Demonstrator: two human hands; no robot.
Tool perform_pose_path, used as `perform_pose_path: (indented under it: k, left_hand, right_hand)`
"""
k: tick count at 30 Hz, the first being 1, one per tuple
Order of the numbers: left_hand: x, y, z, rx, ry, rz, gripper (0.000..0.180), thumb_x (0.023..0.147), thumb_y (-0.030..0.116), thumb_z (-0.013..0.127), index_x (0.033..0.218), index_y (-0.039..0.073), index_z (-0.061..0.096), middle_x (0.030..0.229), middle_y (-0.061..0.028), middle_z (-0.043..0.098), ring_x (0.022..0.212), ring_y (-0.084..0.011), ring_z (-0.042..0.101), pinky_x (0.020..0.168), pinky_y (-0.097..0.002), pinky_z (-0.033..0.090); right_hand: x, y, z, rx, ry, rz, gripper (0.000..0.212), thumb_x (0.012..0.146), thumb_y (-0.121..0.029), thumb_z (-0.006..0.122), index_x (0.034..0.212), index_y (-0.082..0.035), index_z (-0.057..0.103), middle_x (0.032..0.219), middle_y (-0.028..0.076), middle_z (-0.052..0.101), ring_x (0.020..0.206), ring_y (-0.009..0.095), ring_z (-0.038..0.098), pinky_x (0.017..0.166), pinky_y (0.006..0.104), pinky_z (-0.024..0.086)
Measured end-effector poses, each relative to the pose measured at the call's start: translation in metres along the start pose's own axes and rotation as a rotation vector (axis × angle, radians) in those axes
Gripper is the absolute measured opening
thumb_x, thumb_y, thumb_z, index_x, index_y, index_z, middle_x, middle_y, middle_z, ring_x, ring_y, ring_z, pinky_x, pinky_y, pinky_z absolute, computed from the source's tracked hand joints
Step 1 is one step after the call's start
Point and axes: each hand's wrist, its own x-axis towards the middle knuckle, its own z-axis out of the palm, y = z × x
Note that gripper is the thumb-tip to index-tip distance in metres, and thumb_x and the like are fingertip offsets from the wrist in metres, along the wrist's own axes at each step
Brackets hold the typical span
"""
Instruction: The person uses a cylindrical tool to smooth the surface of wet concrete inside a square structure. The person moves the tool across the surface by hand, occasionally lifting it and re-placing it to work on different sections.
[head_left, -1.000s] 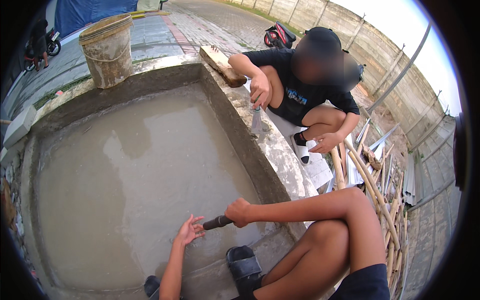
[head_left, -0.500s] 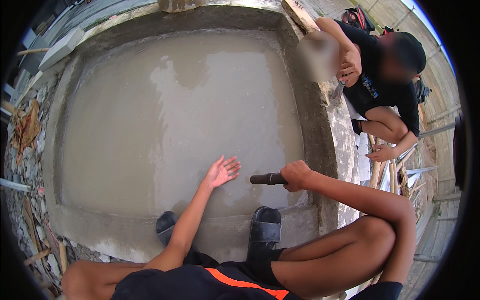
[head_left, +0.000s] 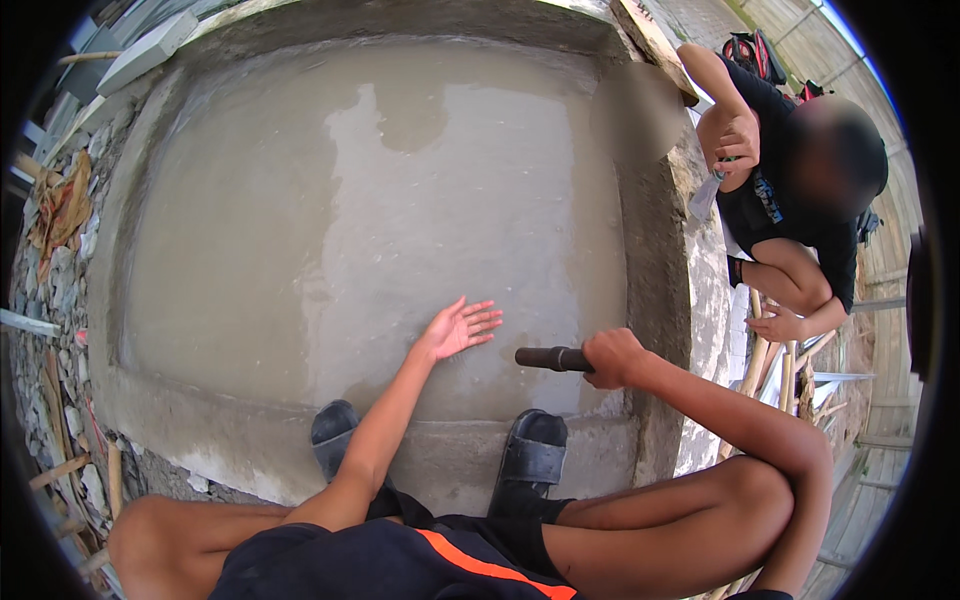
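Observation:
My left hand [head_left: 463, 328] is held out over the concrete basin [head_left: 200, 413], palm up with the fingers spread and nothing in it. To its right, my right hand [head_left: 612, 357] is closed around one end of a short dark brown pipe [head_left: 553, 359] with a thicker collar. The pipe's free end points left toward my left hand, with a gap between them. Below both hands, the basin's wet grey surface [head_left: 400, 240] shines with reflections; whether it is shallow water or wet cement, I cannot tell.
My sandals [head_left: 532, 447] rest on the basin's near ledge. At the right wall squats a person [head_left: 790, 190] in black, holding a small pale see-through thing [head_left: 704, 197]. A board [head_left: 655, 45] lies on the far right rim. Rubble [head_left: 70, 290] lines the left side; bamboo poles [head_left: 765, 370] lie at right.
The view has shifted slightly, so the basin sits farther right. My left hand has turned a little, its fingers pointing more to the right. The other person's hand has tilted the see-through thing outward.

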Motion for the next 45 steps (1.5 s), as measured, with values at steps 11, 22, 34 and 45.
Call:
perform_pose_path:
  k: [11, 22, 34, 45]
  left_hand:
    - [0.013, 0.03, 0.025, 1.964, 0.779, 0.712, 0.047, 0.087, 0.036, 0.058, 0.121, 0.003, 0.052, 0.138, -0.0173, 0.04, 0.128, -0.0311, 0.036, 0.099, -0.0497, 0.032]
    - [0.003, 0.002, 0.009, 2.21, 0.771, 0.548, 0.069, 0.093, 0.051, 0.039, 0.145, 0.007, 0.025, 0.154, -0.0145, 0.012, 0.142, -0.031, 0.007, 0.112, -0.0559, 0.005]
    - [0.002, 0.012, 0.034, 2.289, 0.783, 0.398, 0.069, 0.09, 0.056, 0.041, 0.146, 0.019, 0.026, 0.155, -0.0114, 0.008, 0.143, -0.0297, 0.002, 0.11, -0.0594, -0.001]
    - [0.007, -0.024, 0.135, 1.539, -0.194, 0.349, 0.066, 0.075, 0.048, 0.068, 0.128, 0.014, 0.049, 0.12, -0.018, 0.054, 0.119, -0.0342, 0.046, 0.098, -0.0465, 0.037]
  right_hand:
    - [0.005, 0.003, 0.01, -0.038, -0.023, -0.011, 0.027, 0.071, -0.031, 0.068, 0.085, -0.008, 0.066, 0.082, 0.012, 0.067, 0.078, 0.03, 0.066, 0.069, 0.0412, 0.053]
    - [0.007, -0.002, 0.001, -0.046, -0.099, 0.024, 0.024, 0.071, -0.026, 0.067, 0.089, -0.009, 0.067, 0.087, 0.01, 0.068, 0.083, 0.027, 0.067, 0.071, 0.0395, 0.053]
    - [0.005, 0.009, 0.012, 0.0, -0.051, -0.035, 0.029, 0.078, -0.029, 0.064, 0.096, -0.007, 0.064, 0.095, 0.02, 0.066, 0.092, 0.035, 0.063, 0.08, 0.0449, 0.051]
    - [0.002, -0.002, 0.0, 0.03, -0.017, 0.034, 0.021, 0.071, -0.021, 0.065, 0.087, -0.008, 0.067, 0.086, 0.01, 0.068, 0.083, 0.028, 0.067, 0.07, 0.0403, 0.053]
